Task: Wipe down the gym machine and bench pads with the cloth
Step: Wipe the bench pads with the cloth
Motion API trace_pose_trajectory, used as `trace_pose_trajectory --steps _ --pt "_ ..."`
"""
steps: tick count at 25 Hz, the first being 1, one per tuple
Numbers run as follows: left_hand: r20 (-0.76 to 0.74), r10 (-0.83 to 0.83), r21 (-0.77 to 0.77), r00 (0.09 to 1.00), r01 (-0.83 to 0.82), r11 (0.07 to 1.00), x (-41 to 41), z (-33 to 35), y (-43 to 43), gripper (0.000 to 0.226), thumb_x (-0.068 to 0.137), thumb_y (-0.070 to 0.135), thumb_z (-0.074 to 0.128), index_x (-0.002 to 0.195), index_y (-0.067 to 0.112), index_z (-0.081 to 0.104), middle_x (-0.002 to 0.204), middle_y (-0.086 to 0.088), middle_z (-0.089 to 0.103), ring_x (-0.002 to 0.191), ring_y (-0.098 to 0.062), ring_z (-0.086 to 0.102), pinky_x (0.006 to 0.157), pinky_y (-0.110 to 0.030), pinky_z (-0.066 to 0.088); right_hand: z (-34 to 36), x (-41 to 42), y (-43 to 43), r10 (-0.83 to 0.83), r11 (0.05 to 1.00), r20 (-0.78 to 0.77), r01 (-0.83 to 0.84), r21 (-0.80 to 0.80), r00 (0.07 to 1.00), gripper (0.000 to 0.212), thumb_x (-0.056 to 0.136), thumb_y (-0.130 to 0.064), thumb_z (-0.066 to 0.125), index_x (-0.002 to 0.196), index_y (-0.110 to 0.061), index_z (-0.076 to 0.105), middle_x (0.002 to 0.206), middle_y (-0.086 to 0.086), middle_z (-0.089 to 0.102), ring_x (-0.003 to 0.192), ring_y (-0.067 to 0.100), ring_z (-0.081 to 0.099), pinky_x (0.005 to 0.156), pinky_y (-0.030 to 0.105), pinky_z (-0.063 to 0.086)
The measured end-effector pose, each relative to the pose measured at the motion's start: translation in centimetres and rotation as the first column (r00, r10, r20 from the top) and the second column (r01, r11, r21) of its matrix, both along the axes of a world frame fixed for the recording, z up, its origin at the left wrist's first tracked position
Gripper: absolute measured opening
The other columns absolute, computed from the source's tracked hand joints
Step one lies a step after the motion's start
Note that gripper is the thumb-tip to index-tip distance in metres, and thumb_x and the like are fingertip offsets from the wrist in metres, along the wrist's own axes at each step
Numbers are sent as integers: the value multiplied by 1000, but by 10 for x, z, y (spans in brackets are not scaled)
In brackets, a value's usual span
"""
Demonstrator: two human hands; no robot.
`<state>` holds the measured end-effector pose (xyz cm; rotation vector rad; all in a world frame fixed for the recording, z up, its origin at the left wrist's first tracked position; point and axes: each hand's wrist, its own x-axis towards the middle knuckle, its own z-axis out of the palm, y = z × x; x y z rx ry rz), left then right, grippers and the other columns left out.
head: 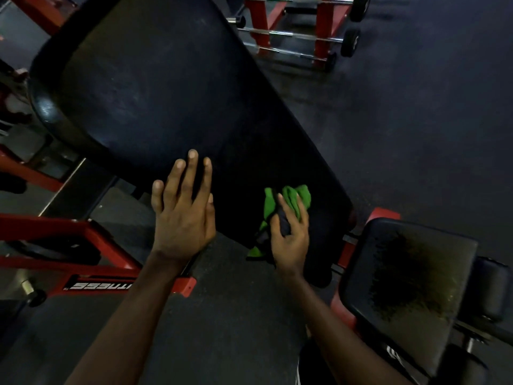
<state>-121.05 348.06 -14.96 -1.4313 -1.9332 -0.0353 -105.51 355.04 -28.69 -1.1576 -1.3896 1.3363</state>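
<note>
The right hand (291, 240) covers much of the cloth (298, 195). The back pad (155, 93) runs past the picture's top edge. The left forearm (133, 315) hides part of the frame lettering (94, 286).

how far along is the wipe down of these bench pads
Nothing looks clearly finished: the back pad shows faint smudges higher up. In hand: the right hand grips the green cloth on that pad's lower end, the left hand resting flat beside it. Left: the seat pad, which has a dull speckled patch, and the red frame.
</note>
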Motion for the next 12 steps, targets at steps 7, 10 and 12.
trace_pose_trajectory --steps 7,10,12 --pt "-38 -6 10 999 7 1000 1 0 1 54 103 28 35 154 11 36 161 -14 29 155 -17 -1 121 -37 -10 49 -33 1 41 968 -116 -11 249 992 38 95 -14 68 132 -12 65 150 9 49 141 21 46 114 41 42" --pt "-54 -16 18 998 17 1000 -1 -1 1 54 103 28 35 154 9 36 160 -15 30 155 -18 0 121 -38 -10 50 -30 9 191 895 -74 -143 423 979 42 93 -14 70 134 -14 61 151 8 46 143 27 42 117 43 37" --pt "-57 -18 22 998 20 1000 0 -1 1 54 103 28 35 154 9 36 160 -15 30 155 -18 0 121 -38 -10 24 -15 14 162 940 -45 -140 312 986 44 92 -11 71 136 -16 62 154 6 44 145 19 40 118 36 36"
